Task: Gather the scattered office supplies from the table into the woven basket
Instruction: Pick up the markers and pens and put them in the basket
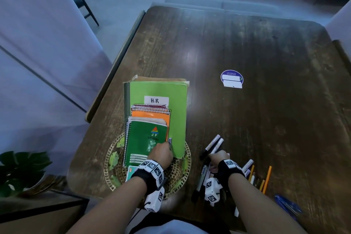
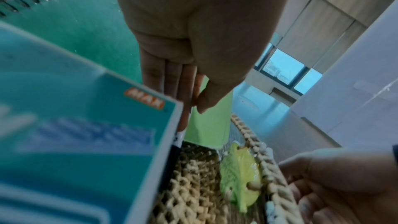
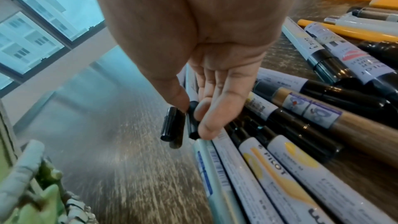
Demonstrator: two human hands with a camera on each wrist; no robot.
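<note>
From above, your left hand [image 1: 160, 155] pinches a pen over the notebooks in the woven basket [image 1: 177, 175]; right of the basket, your right hand [image 1: 218, 157] gathers markers [image 1: 213, 145]. Left wrist view: fingers straight, thumb pressed in. Right wrist view: thumb and fingers clasp two black caps; next, carry them across

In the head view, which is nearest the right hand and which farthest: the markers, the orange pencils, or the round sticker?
1. Markers: under the right hand.
2. Orange pencils: on its right side.
3. Round sticker: far up the table.
</note>
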